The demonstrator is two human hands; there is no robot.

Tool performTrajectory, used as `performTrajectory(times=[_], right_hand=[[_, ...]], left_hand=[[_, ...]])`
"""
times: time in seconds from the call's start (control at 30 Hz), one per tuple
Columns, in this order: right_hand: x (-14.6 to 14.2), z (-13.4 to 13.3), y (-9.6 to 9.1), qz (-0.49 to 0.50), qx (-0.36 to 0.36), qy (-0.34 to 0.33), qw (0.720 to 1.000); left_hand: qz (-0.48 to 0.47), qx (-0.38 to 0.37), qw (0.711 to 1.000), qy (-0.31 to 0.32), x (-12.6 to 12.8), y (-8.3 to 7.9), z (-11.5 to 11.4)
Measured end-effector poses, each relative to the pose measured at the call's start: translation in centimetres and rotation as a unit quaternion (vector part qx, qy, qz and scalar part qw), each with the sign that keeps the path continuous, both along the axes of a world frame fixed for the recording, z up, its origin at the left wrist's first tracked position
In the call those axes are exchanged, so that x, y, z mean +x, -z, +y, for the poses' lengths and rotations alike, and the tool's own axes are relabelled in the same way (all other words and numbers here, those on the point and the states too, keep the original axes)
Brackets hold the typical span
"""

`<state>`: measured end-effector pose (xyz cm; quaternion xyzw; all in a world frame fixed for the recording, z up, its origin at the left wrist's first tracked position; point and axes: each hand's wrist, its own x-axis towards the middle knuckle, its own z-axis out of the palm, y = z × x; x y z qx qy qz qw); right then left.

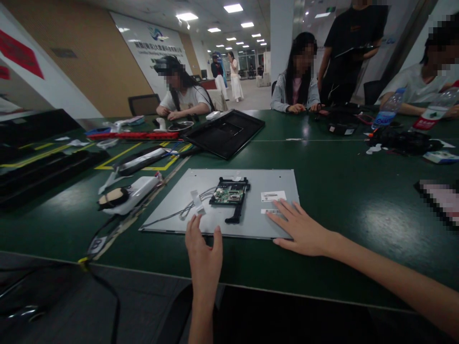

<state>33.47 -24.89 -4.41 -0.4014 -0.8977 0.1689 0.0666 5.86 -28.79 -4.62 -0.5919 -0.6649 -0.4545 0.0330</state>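
Note:
A grey metal display panel (272, 184) lies flat on the green table (340, 191), back side up. A green circuit board in a black bracket (229, 193) sits on its middle, with grey cables (186, 208) running off to the left. White labels (273, 196) are stuck to the right of the board. My left hand (202, 251) rests at the panel's near edge, fingers stretched out, holding nothing. My right hand (301, 229) lies flat and open on the panel's near right corner, beside the labels.
A black monitor shell (224, 131) lies behind the panel. A white electric screwdriver (127, 193) with a cable rests to the left, near black trays (43, 167). Water bottles (389, 110) and black gear (405, 141) stand at the far right. Several other people sit or stand across the table.

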Motion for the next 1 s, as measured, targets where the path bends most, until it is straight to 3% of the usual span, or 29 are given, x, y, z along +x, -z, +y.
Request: performTrajectory(times=[0.4, 0.57, 0.77, 0.9, 1.0], right_hand=[[-2.3, 0.4, -0.3, 0.008, -0.003, 0.018, 1.000], [-2.4, 0.4, -0.2, 0.012, 0.003, 0.023, 1.000], [-2.3, 0.4, -0.1, 0.013, -0.002, 0.025, 1.000], [-2.2, 0.5, -0.3, 0.016, -0.012, 0.021, 1.000], [-2.1, 0.5, -0.4, 0.017, -0.014, 0.021, 1.000]], left_hand=[[0.011, -0.027, 1.000, 0.003, 0.3, 0.0, -0.1], [0.076, -0.046, 0.994, 0.059, -0.2, -0.5, 1.0], [0.231, -0.137, 0.950, 0.159, -2.7, -1.6, 4.4], [0.267, -0.209, 0.916, 0.216, -4.4, -1.6, 5.9], [0.264, -0.233, 0.906, 0.237, -5.1, -1.4, 6.7]])
